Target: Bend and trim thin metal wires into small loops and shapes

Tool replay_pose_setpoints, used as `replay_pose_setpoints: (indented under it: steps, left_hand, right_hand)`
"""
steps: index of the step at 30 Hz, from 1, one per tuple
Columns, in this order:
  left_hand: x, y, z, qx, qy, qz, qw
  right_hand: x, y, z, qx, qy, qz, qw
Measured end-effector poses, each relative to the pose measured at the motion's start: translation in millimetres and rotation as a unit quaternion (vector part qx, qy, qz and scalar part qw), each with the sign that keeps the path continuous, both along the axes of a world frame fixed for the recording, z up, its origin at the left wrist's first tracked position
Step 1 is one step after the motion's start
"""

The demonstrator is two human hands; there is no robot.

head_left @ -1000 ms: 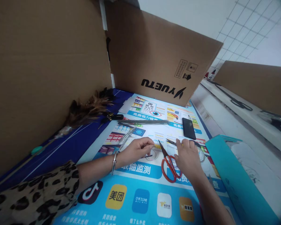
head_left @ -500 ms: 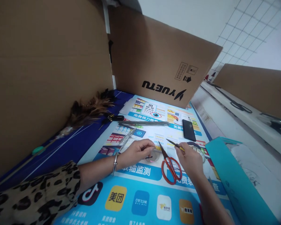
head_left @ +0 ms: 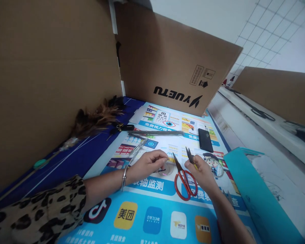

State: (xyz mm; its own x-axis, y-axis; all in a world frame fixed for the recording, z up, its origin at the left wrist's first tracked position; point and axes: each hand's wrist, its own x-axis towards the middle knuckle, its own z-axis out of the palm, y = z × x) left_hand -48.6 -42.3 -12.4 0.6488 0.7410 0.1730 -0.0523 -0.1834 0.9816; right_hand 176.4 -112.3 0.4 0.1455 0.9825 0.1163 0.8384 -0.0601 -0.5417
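Blue printed poster surface (head_left: 147,217) walled in brown cardboard (head_left: 173,61); both hands at fine work.
The left hand (head_left: 148,164) pinches a short dark wire stub (head_left: 161,169). The right hand (head_left: 202,173) is clamped on small dark pointed snips (head_left: 190,156), tips raised, just beside the flat-lying red-handled scissors (head_left: 184,181). Those tips could nick fingers, or the stub could slip. Beyond lies a black phone (head_left: 205,140).

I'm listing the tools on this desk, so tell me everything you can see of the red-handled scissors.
The red-handled scissors lie flat on the printed poster, between the left hand and the right hand. They have two red loop handles, plastic by the look, and dark metal blades. The blades are shut and point away from the person. The right hand, which holds small snips, sits close beside the right loop; whether it touches it is unclear.
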Motion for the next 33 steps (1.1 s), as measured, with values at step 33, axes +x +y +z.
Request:
replay_pose_setpoints:
  steps: [33]
  left_hand:
    - [3,-17,4.5,0.099,0.070,0.111,0.986]
  right_hand:
    - [-45,-13,4.5,0.101,-0.294,0.066,0.948]
